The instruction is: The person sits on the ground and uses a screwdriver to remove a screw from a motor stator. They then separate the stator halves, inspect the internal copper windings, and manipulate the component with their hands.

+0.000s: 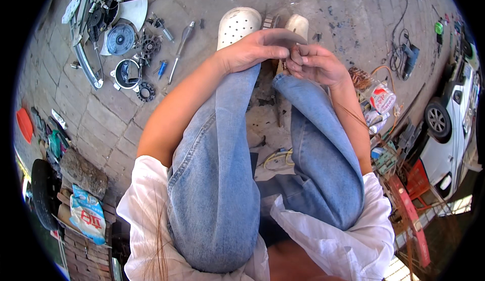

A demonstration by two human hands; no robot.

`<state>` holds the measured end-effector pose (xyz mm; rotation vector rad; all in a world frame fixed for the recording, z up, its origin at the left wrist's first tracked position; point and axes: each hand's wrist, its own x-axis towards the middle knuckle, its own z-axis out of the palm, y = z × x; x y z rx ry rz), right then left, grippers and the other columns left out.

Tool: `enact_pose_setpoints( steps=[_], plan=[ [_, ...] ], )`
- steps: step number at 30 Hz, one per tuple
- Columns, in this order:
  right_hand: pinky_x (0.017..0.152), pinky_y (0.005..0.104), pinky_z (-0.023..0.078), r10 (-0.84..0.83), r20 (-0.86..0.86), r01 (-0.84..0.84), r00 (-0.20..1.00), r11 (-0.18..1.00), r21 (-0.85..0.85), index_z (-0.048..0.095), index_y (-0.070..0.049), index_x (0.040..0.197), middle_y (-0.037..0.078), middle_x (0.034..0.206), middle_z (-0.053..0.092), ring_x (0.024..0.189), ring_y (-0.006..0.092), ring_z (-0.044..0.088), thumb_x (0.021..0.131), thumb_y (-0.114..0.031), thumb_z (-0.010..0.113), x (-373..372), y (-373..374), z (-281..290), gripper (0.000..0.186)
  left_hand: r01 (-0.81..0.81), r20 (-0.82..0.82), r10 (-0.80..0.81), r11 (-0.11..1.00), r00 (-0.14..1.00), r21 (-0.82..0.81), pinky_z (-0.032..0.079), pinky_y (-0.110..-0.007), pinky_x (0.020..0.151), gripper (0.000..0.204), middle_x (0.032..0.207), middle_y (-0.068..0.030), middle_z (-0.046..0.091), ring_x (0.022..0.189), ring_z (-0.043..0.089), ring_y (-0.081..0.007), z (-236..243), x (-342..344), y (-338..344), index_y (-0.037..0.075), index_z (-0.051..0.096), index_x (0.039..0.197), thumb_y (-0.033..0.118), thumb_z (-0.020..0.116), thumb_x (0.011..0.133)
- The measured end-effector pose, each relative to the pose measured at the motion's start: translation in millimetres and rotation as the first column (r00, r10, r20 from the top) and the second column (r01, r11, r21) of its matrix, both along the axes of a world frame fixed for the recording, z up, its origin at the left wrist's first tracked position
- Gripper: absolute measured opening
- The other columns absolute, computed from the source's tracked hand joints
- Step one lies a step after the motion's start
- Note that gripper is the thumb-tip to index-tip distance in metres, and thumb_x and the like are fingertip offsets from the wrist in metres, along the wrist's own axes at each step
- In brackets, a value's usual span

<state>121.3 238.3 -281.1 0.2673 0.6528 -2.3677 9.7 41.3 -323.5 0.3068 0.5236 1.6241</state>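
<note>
My left hand (260, 52) and my right hand (319, 64) meet above my shoes, thumbs and fingertips pinched close together. Between them shows a sliver of something small and reddish-brown (284, 63), too little to name. Both hands look smudged with dirt. Left of my left hand, a long screwdriver (183, 49) with a clear handle lies on the paving, near a short blue-handled tool (162, 68). Around these lie a round metal housing (126, 74), a toothed dark ring (146, 92), a stator-like part (149, 47) and a blue-grey disc (120, 39).
Right of my knee sit a coppery wire bundle (360, 79) and a clear plastic container (382, 99). Beyond are a corded power tool (410, 61), a white car (444, 154) and a red metal bar (410, 223). At left stand a tire (43, 192) and a printed bag (88, 214).
</note>
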Motion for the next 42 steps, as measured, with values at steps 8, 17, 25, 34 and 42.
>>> enact_pose_setpoints(
  steps=[8, 17, 25, 34, 42],
  plan=[
    [0.094, 0.0413, 0.047, 0.031, -0.104, -0.022, 0.994, 0.997, 0.081, 0.056, 0.003, 0.110, 0.014, 0.103, 0.059, 0.097, 0.0254, 0.059, 0.096, -0.015, 0.053, 3, -3, -6, 0.023, 0.036, 0.061, -0.034, 0.999, 0.998, -0.022, 0.054, -0.033, 0.074, 0.047, 0.103, -0.0115, 0.062, 0.087, 0.066, -0.0208, -2, 1, 6, 0.002, 0.049, 0.126, 0.014, 0.070, 0.086],
    [0.100, 0.0426, 0.045, -0.093, 0.040, 0.088, 0.995, 0.990, 0.105, 0.053, 0.008, 0.119, 0.016, 0.116, 0.060, 0.109, 0.0285, 0.060, 0.096, -0.014, 0.053, -3, -9, 1, 0.032, -0.101, 0.120, 0.113, 0.990, 0.986, -0.101, 0.054, -0.029, 0.075, 0.026, 0.099, -0.0089, 0.063, 0.084, 0.065, -0.0159, -22, 8, 8, 0.003, 0.052, 0.115, 0.010, 0.063, 0.092],
    [0.102, 0.0391, 0.046, -0.133, 0.090, 0.110, 0.987, 0.969, 0.220, 0.053, 0.008, 0.121, 0.016, 0.116, 0.062, 0.111, 0.0268, 0.060, 0.099, -0.017, 0.049, -13, -9, 5, 0.033, -0.087, 0.251, 0.119, 0.987, 0.961, -0.136, 0.053, -0.028, 0.081, 0.026, 0.103, -0.0074, 0.061, 0.087, 0.059, -0.0122, -25, 4, 9, -0.001, 0.052, 0.115, 0.011, 0.060, 0.094],
    [0.093, 0.0354, 0.052, -0.380, 0.135, 0.363, 0.915, 0.922, 0.135, 0.057, 0.004, 0.113, 0.012, 0.106, 0.065, 0.101, 0.0220, 0.065, 0.100, -0.017, 0.048, -10, 0, -20, 0.026, 0.027, 0.284, 0.023, 0.985, 0.959, -0.173, 0.044, -0.036, 0.106, 0.047, 0.118, -0.0087, 0.055, 0.117, 0.055, -0.0196, -20, 13, 4, -0.002, 0.044, 0.132, 0.008, 0.064, 0.090],
    [0.093, 0.0357, 0.052, -0.400, 0.137, 0.367, 0.906, 0.905, 0.215, 0.057, 0.002, 0.114, 0.012, 0.104, 0.065, 0.100, 0.0220, 0.065, 0.100, -0.016, 0.051, -10, -9, -18, 0.024, 0.018, 0.366, 0.040, 0.988, 0.930, -0.154, 0.043, -0.037, 0.108, 0.048, 0.120, -0.0100, 0.054, 0.116, 0.055, -0.0204, -25, 9, 0, -0.004, 0.043, 0.131, 0.003, 0.062, 0.088]
  ],
)
